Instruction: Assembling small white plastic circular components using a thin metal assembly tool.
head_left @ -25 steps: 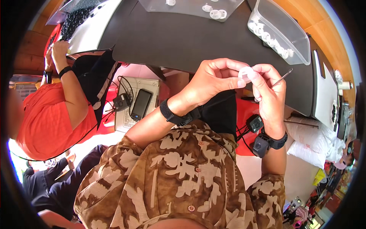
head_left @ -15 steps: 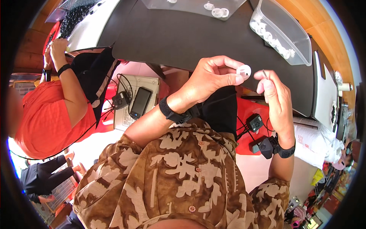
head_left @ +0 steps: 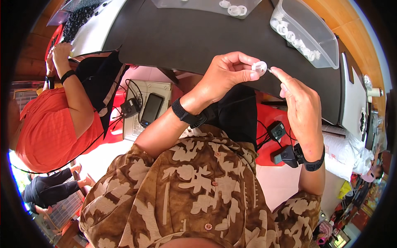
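- Left of the dark worktop (head_left: 173,37), a co-worker in a red-orange top (head_left: 62,128) is seated; beyond that person's hands (head_left: 62,53), a heap of small black pieces (head_left: 80,27) is spread on a white board (head_left: 99,31).
- Below the worktop's near edge, toward its left end, a black phone (head_left: 152,109) is set on a pale box (head_left: 132,131).
- At the worktop's far edge, a clear bin (head_left: 186,4) is seen in part, with a few white pieces inside.
- Across the worktop's near edge the left hand (head_left: 225,76) is held out, a black band being worn at its wrist; its thumb and fingers are closed in a pinch.
- In that pinch a white round part (head_left: 259,68) is held by its left side, above the worktop.
- Just beside the part, over the worktop, the tip of a thin metal tool (head_left: 269,70) is shown; whether contact is made cannot be told.
- By the right hand (head_left: 301,101), at the worktop's near edge, this tool is held; its fingers are pressed together, the grip itself being hidden.
- On the worktop's right part a clear tub (head_left: 328,51) is placed, more white round parts being contained in it.
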The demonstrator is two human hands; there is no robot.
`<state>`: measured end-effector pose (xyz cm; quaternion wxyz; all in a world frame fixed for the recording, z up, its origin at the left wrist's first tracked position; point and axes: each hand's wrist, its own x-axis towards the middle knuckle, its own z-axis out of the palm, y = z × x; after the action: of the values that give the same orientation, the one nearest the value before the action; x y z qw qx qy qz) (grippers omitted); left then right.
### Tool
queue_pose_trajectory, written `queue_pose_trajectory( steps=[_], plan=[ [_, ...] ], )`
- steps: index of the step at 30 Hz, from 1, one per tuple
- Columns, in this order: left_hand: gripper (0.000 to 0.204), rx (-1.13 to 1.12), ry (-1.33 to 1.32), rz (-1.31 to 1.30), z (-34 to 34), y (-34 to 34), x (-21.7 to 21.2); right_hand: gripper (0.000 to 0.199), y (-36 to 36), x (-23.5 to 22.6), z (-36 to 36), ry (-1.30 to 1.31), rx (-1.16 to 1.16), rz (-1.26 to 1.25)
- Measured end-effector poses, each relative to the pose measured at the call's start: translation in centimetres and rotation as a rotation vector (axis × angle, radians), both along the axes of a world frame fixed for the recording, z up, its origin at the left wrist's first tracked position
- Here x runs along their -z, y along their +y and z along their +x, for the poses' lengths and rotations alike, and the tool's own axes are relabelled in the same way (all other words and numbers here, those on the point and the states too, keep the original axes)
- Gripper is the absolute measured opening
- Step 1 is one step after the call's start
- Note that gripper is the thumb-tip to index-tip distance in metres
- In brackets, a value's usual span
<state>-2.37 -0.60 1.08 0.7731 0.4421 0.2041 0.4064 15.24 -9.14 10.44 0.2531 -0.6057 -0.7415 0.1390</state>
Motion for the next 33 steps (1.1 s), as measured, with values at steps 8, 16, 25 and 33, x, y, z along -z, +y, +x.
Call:
queue_pose_trajectory(
  steps=[8, 16, 25, 33],
  plan=[
    [0.024, -0.005, 0.014, 0.029, 0.1, 0.2, 0.3, 0.037, 0.4, 0.3, -0.3, -0.058, 0.026, -0.014],
    [0.023, 0.001, 0.01, 0.013, 0.2, 0.3, 0.3, 0.032, 0.7, 0.3, -0.3, -0.089, 0.051, 0.044],
    [0.025, 0.008, 0.014, -0.003, 0.1, 0.3, 0.0, 0.041, 0.7, -0.5, -0.4, -0.246, 0.028, 0.064],
    [0.024, -0.001, 0.012, 0.018, 0.2, 0.3, 0.2, 0.041, 0.8, -0.5, -0.4, -0.234, 0.034, 0.035]
  ],
)
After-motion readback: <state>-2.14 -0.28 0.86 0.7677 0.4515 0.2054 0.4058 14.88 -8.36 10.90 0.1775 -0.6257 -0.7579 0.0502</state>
